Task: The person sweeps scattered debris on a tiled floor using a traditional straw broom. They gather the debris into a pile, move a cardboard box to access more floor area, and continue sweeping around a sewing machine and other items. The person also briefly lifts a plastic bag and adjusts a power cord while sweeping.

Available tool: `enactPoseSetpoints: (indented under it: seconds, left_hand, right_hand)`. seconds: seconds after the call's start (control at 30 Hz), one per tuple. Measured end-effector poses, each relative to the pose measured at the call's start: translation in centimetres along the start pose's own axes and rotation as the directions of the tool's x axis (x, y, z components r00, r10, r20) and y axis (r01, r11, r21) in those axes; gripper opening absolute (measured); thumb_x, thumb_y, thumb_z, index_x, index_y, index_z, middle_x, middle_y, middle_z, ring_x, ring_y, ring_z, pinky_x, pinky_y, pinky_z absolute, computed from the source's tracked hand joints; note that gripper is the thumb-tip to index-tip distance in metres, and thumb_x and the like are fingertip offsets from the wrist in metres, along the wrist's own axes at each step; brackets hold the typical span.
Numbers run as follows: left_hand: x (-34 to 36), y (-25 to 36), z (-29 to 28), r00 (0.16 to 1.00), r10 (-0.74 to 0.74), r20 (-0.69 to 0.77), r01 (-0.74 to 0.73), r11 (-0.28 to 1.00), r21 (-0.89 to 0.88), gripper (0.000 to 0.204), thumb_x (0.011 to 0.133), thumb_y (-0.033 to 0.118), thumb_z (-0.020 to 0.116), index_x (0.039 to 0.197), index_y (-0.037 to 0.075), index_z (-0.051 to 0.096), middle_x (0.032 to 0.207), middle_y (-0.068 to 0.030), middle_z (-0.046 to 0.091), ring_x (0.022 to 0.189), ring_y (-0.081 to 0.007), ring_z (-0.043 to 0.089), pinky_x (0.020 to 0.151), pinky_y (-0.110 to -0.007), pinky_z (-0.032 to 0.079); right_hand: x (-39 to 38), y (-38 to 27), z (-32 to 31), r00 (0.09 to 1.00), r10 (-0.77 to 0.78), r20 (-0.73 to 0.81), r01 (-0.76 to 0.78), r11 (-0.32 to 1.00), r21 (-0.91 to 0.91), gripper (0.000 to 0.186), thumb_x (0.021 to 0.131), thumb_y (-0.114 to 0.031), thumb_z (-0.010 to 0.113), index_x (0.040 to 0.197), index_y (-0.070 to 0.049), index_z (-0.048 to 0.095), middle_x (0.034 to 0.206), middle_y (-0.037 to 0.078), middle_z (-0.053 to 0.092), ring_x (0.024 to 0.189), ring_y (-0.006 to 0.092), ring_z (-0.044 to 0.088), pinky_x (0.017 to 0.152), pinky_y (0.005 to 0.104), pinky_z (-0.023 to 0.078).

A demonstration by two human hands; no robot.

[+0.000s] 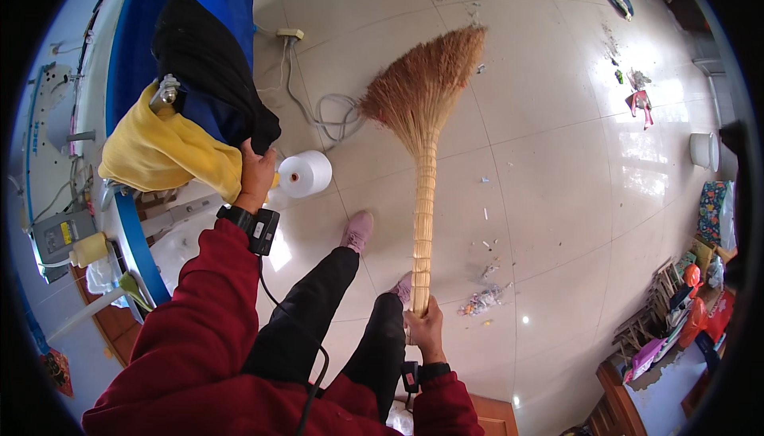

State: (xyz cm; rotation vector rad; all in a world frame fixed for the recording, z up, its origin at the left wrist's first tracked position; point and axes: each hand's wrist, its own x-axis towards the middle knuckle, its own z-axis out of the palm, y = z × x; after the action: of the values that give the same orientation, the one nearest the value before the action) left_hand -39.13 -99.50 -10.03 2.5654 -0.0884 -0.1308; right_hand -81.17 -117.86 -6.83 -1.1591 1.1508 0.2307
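My right hand (425, 329) is wrapped round the lower end of a straw broom's pale bound handle (426, 221). The broom's reddish-brown bristles (426, 78) fan out at the far end, over the tiled floor. My left hand (256, 177) is closed at the hanging end of a black cloth (207, 58), its fingertips partly hidden by the fabric. A yellow cloth (171, 149) hangs against that hand, draped over the blue table edge beside a metal fitting (166, 89). Just right of the left hand is a white thread cone (305, 174).
Sweepings (483, 301) lie on the floor right of the broom, with more scraps (639, 101) farther off. A grey cable (326, 117) coils near a power strip (290, 34). At the right stand a white bucket (703, 151) and piled bags (696, 316). A blue-edged worktable (137, 237) runs along the left.
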Motion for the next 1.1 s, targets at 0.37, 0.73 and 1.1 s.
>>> enactPoseSetpoints:
  seconds: [0.37,0.73,1.1]
  left_hand:
    - [0.0,0.4,0.7,0.998,0.054,-0.027,-0.051,0.992,0.117,0.062,0.081,0.024,0.063,0.128,-0.008,0.039,0.123,-0.0310,0.051,0.116,-0.0426,0.049,0.099,-0.039,0.040]
    - [0.3,3.2,5.0,1.000,0.029,-0.009,-0.029,0.999,0.021,0.092,0.078,0.009,0.061,0.149,0.004,0.003,0.145,-0.0326,0.025,0.135,-0.0410,0.030,0.111,-0.038,0.027]
    - [6.3,-2.2,17.6,0.931,0.353,-0.098,-0.332,0.926,0.181,0.083,0.076,0.008,0.058,0.142,-0.010,0.011,0.144,-0.0334,0.025,0.135,-0.0429,0.027,0.113,-0.041,0.023]
  right_hand:
    - [8.4,1.2,0.3,0.962,-0.271,0.018,0.228,0.767,-0.600,0.040,0.073,-0.016,0.066,0.107,-0.002,0.050,0.070,0.020,0.061,0.066,0.0411,0.062,0.056,0.0455,0.049]
    - [-7.0,4.5,-3.6,0.984,-0.057,-0.170,0.001,0.950,-0.312,0.034,0.070,-0.008,0.068,0.098,-0.002,0.049,0.063,0.011,0.056,0.052,0.0219,0.057,0.050,0.0346,0.047]
    - [-4.2,16.0,-6.1,0.867,0.482,-0.123,-0.495,0.862,-0.111,0.032,0.074,-0.002,0.068,0.090,-0.004,0.041,0.062,0.009,0.057,0.048,0.0165,0.058,0.040,0.0302,0.046]
